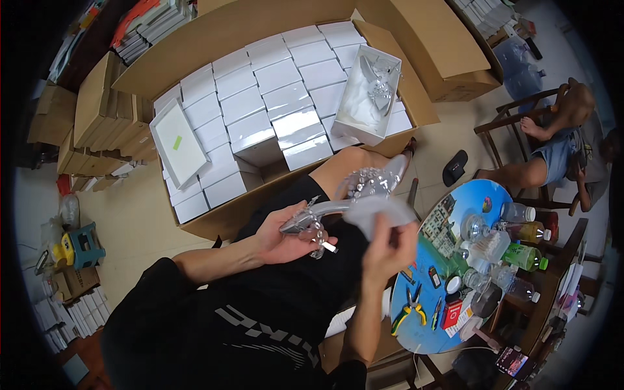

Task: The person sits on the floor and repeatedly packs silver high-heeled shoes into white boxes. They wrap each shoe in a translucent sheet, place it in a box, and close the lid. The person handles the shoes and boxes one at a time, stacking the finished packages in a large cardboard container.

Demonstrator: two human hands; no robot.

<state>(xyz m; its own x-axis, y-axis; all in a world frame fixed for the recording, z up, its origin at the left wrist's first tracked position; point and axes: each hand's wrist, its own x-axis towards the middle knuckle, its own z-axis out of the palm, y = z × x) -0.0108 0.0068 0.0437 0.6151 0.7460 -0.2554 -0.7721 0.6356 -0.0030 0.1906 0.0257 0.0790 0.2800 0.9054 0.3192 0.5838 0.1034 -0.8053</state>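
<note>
My left hand (283, 239) is wrapped round the heel end of a grey, see-through high-heeled sandal (335, 207). Clear beads run along its straps, and its toe points away to the upper right. In my right hand (392, 250) a thin whitish sheet (372, 213), blurred by motion, is pinched between the fingers. It lies over the middle of the sandal and hides part of it. Ahead, an open white shoebox (354, 123) holds a similar sandal (379, 91) and white paper. The box's white lid (179, 144) rests on other boxes at the left.
A large carton (214, 224) full of white shoeboxes (260, 97) stands before me. On my right, a round blue table (416, 341) bears bottles (520, 255), yellow-handled pliers (411, 311) and a red packet (452, 314). Another person (559, 156) sits beyond it. A black slipper (455, 168) lies on the floor.
</note>
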